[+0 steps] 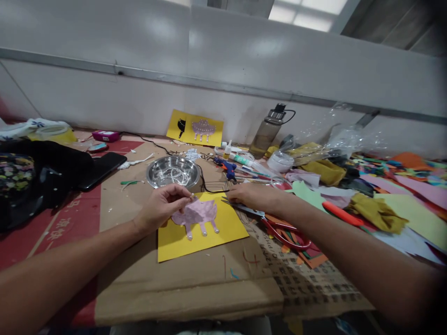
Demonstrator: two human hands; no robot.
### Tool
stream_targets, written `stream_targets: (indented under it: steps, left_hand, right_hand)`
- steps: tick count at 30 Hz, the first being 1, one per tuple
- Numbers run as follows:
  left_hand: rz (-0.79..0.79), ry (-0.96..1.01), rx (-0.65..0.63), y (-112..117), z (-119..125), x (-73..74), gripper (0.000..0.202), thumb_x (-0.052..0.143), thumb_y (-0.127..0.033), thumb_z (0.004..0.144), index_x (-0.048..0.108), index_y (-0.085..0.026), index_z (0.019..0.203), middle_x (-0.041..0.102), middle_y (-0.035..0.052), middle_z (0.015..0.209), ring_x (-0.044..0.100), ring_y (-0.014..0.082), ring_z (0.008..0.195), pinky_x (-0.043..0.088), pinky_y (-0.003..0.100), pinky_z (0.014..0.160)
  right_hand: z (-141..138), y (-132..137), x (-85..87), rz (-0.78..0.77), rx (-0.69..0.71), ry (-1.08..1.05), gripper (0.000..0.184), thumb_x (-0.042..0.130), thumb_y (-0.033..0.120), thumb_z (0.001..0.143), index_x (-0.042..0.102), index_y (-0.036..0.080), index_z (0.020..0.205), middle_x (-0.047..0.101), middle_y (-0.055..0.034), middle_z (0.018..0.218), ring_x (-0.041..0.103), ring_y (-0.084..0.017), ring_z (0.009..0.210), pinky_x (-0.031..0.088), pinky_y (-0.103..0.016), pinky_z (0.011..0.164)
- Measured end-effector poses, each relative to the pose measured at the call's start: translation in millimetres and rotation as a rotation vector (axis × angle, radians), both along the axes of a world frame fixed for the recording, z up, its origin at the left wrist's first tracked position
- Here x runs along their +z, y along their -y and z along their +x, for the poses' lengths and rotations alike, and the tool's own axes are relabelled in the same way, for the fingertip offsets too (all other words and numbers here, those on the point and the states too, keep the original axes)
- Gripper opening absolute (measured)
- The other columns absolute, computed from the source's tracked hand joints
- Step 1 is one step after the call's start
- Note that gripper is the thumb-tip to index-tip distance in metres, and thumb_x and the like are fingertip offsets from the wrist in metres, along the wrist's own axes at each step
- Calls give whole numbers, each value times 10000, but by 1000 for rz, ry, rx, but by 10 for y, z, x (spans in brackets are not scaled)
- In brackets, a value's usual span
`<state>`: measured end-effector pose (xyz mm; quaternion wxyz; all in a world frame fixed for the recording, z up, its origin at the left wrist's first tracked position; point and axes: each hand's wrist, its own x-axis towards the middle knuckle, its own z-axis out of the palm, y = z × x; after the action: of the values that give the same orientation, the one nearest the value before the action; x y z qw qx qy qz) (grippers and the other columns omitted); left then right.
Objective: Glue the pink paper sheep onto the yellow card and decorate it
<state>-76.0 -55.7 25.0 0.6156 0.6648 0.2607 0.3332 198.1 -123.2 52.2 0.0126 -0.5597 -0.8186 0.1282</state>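
Note:
My left hand (166,204) is over the yellow card (209,245), thumb and forefinger pinching a small white bead (192,196). On the card is a pale purple cut-out shape (199,215) with three drips, each with a bead at its lower end. My right hand (246,195) rests at the card's upper right corner with its fingers curled inward; whatever they hold is hidden. Red-handled scissors (284,236) lie just below it, blades beside the card. Above the left hand stands a shiny metal bowl (153,176) with strung white beads inside.
A blue glue gun (226,167) lies beyond my right hand, its black cord near the card. A similar decorated yellow card (213,137) leans against the wall. A bottle (267,135) stands right of it. Coloured paper scraps (412,209) cover the right side; a black phone (101,171) lies left.

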Motion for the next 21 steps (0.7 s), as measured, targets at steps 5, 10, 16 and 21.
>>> stream_targets:
  steps: [5, 10, 16, 21]
  left_hand:
    - [26, 65, 42, -40, -30, 46, 178, 749, -241, 694, 649, -137, 798, 685, 19, 744, 568, 67, 530, 476, 194, 525]
    - [33, 172, 120, -116, -67, 117, 167, 744, -246, 731, 659, -147, 836, 698, 25, 800, 556, 60, 570, 450, 184, 551]
    - [11, 207, 125, -140, -67, 181, 153, 753, -230, 718, 663, -147, 809, 680, 13, 741, 525, 51, 540, 408, 181, 530]
    - [17, 205, 113, -143, -69, 218, 137, 751, -222, 720, 668, -151, 804, 680, 14, 745, 517, 50, 539, 401, 182, 526]
  right_hand:
    - [28, 7, -49, -3, 16, 80, 180, 453, 97, 852, 611, 185, 851, 642, -72, 903, 555, -168, 789, 410, -257, 688]
    - [43, 88, -86, 30, -14, 91, 130, 451, 125, 857, 569, 181, 855, 618, -69, 902, 537, -160, 768, 404, -250, 676]
    - [-20, 37, 11, -3, 20, 166, 170, 434, 163, 890, 591, 187, 831, 638, -68, 880, 550, -163, 762, 392, -255, 666]
    - [-55, -7, 42, -21, 35, 218, 131, 487, 100, 796, 576, 189, 760, 634, -58, 797, 528, -155, 675, 344, -255, 581]
